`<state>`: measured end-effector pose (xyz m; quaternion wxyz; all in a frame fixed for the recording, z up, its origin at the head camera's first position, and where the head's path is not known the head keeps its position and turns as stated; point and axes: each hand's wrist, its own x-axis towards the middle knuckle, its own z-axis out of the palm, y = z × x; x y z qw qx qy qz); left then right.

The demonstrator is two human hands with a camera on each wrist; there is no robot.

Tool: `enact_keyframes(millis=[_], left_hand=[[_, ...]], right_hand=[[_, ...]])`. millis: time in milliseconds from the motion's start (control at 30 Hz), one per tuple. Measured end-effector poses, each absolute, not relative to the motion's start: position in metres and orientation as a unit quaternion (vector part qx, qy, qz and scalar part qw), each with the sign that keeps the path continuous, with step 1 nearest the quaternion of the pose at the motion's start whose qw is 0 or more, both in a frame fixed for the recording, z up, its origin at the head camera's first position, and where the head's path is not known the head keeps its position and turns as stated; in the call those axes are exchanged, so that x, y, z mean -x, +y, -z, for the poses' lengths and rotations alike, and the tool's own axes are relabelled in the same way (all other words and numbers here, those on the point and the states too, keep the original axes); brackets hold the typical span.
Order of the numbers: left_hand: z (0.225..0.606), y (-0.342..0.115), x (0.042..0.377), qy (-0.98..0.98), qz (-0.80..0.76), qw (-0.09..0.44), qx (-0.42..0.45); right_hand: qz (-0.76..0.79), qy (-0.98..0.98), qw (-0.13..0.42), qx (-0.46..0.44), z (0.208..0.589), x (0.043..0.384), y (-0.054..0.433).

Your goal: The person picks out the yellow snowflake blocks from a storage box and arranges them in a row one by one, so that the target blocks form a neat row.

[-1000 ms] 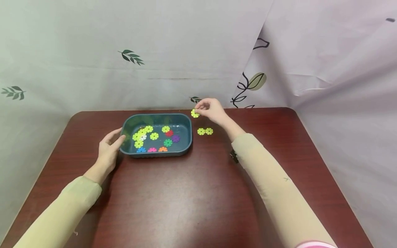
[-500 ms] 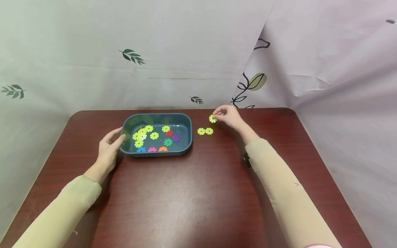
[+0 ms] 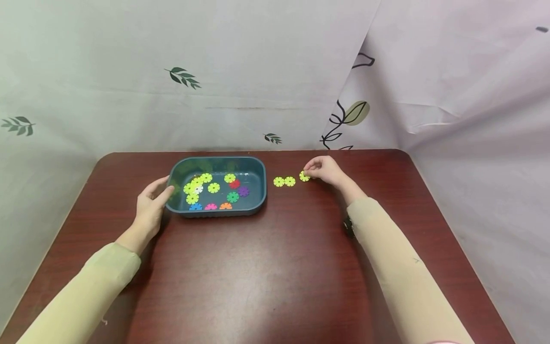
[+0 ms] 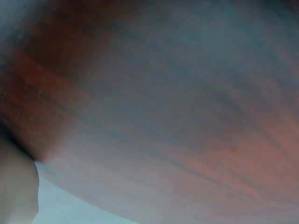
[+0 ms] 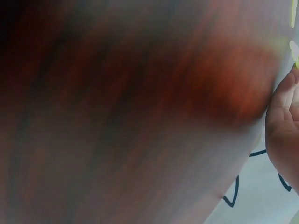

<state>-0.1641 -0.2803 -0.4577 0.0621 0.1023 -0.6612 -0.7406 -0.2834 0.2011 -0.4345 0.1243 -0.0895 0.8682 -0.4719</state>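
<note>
In the head view, my left hand (image 3: 149,210) grips the left end of a dark blue-green plastic tray (image 3: 219,213), thumb over the rim. Inside lie several flower-shaped plastic discs: yellow ones, plus a white, a red disc (image 3: 234,184), a purple disc (image 3: 243,191), a green disc (image 3: 233,197), and blue, pink and orange ones by the near wall. My right hand (image 3: 328,171) pinches a yellow disc (image 3: 304,176) between thumb and fingertips, low over the table. Just left of it, two yellow discs (image 3: 284,181) lie side by side. The right wrist view catches only part of that hand (image 5: 284,112).
The dark red wooden table (image 3: 258,267) ends at a pale curtain (image 3: 223,95) with leaf prints, which hangs along its back and sides. The tray stands near the back edge. The left wrist view shows mostly blurred table surface.
My right hand has carried the yellow disc from beside the tray's far right corner to the right and down, level with the two discs. My left hand and the tray stay put.
</note>
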Motion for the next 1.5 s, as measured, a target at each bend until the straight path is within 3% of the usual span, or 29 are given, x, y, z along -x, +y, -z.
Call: enact_keyframes(millis=[433,1500], left_hand=[[0.457,-0.281,0.165,-0.660,0.741,0.058,-0.108],[0.458,-0.282,0.165,-0.665,0.738,0.056,-0.106]], right_hand=[[0.392,0.904,0.100,0.138,0.440,0.282,0.199],[0.355,0.918,0.106,0.138,0.439,0.278,0.190]])
